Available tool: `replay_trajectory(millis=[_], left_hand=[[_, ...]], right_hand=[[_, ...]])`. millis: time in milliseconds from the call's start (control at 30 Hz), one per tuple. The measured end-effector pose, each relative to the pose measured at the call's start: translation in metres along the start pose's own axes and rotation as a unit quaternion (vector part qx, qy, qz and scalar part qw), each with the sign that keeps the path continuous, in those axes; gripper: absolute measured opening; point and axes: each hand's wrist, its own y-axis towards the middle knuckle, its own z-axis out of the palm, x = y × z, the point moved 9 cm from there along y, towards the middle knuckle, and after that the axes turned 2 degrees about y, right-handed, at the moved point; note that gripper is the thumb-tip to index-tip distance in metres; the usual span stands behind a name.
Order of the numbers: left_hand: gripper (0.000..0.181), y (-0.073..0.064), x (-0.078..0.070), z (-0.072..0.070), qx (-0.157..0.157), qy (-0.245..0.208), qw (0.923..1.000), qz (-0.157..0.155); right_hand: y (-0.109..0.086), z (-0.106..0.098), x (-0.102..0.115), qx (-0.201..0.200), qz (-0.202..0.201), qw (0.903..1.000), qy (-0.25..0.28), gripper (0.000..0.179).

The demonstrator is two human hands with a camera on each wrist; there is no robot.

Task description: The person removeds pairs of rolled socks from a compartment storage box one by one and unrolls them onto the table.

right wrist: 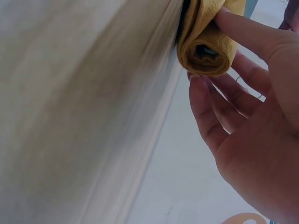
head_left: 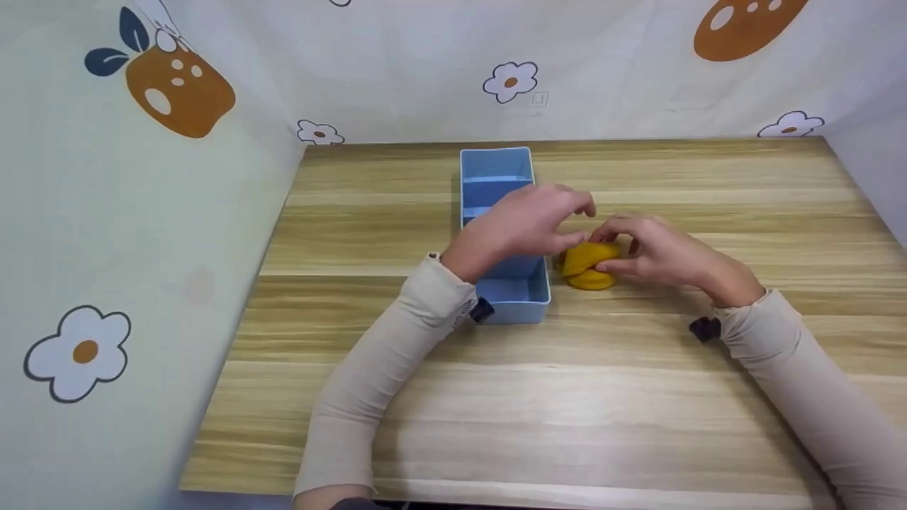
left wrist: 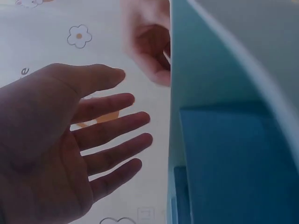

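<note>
A rolled yellow sock of ribbed knit lies on the wooden table just right of the blue divided box. My right hand holds it between thumb and fingers. The right wrist view shows the spiral end of the roll, with the thumb on one side and fingertips beneath. Over the box reaches my left hand, its fingertips close to the sock in the head view. Its fingers are spread and hold nothing in the left wrist view. The arm hides the middle of the box.
The box's back compartments are visible beyond my left hand. Wooden tabletop spreads around the box. Printed cloth walls with flowers and orange fruit stand behind the table and at its sides. Dark wrist cameras sit at both cuffs.
</note>
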Motion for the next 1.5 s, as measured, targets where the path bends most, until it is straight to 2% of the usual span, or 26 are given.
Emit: replay_trajectory(millis=[133, 233, 500, 700, 900, 1033, 1233, 1333, 1500], left_hand=[[0.044, 0.008, -0.004, 0.012, 0.040, 0.000, 0.9992, -0.005], [0.042, 0.014, -0.009, 0.018, 0.056, -0.006, 0.9984, -0.005], [0.040, 0.024, -0.012, 0.030, 0.063, -0.021, 0.9978, 0.005], [0.032, 0.028, -0.011, 0.037, 0.068, -0.023, 0.9974, 0.006], [0.027, 0.031, -0.013, 0.039, 0.079, -0.019, 0.9966, -0.014], [0.025, 0.032, -0.015, 0.038, 0.096, -0.018, 0.9942, -0.046], [0.024, 0.037, -0.014, 0.038, 0.111, -0.033, 0.9893, -0.089], [0.028, 0.038, -0.012, 0.039, 0.115, -0.043, 0.9878, -0.096], [0.044, 0.039, -0.008, 0.040, 0.106, -0.056, 0.9883, -0.095]], right_hand=[[0.001, 0.000, 0.001, 0.009, -0.007, 0.9999, 0.001, 0.034], [0.000, -0.002, 0.002, 0.011, -0.014, 0.9998, 0.004, 0.033], [-0.003, -0.010, 0.007, -0.017, -0.035, 0.9988, 0.028, 0.032], [-0.003, -0.008, 0.004, 0.004, -0.019, 0.9991, 0.039, 0.027], [-0.004, -0.008, 0.000, 0.020, -0.007, 0.9989, 0.042, 0.025], [-0.004, -0.007, -0.002, 0.021, -0.003, 0.9989, 0.043, 0.026], [-0.003, -0.010, -0.003, 0.003, -0.015, 0.9989, 0.045, 0.023], [-0.002, -0.013, -0.001, -0.017, -0.033, 0.9985, 0.041, 0.023], [-0.003, -0.018, 0.003, -0.042, -0.053, 0.9971, 0.037, 0.018]])
